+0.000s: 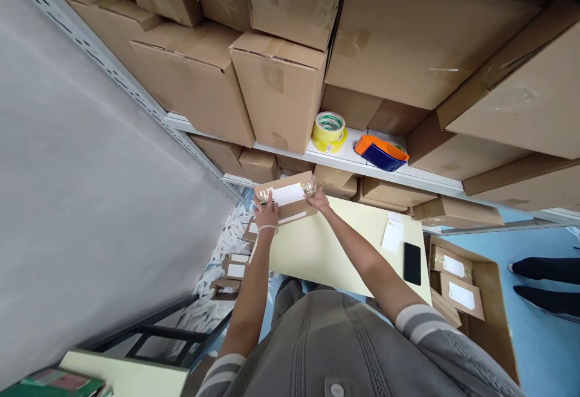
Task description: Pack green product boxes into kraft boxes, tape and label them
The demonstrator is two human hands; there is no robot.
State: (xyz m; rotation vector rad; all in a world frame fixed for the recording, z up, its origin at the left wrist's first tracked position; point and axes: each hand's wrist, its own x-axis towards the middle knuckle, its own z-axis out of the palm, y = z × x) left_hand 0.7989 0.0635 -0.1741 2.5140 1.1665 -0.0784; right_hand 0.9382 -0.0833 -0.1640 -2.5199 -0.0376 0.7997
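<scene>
Both my hands hold a flat brown cardboard package (285, 200) with a white label on top, just above the far edge of a pale yellow table (317, 252). Shiny, clear-wrapped contents (309, 187) show at its right end, and more shows at its left end. My left hand (266, 211), with a pale band at the wrist, grips the near left corner. My right hand (319, 199) holds the lower right edge. A white paper slip (392, 232) and a black phone (412, 263) lie on the table to the right of my hands.
Shelves packed with cardboard boxes (278, 89) rise just beyond the table, with yellow tape rolls (328, 131) and an orange-and-blue scoop (380, 152) on one. An open box of packages (462, 288) stands right; a grey panel (90, 173) walls the left. A person's black-clad legs (544, 282) are at far right.
</scene>
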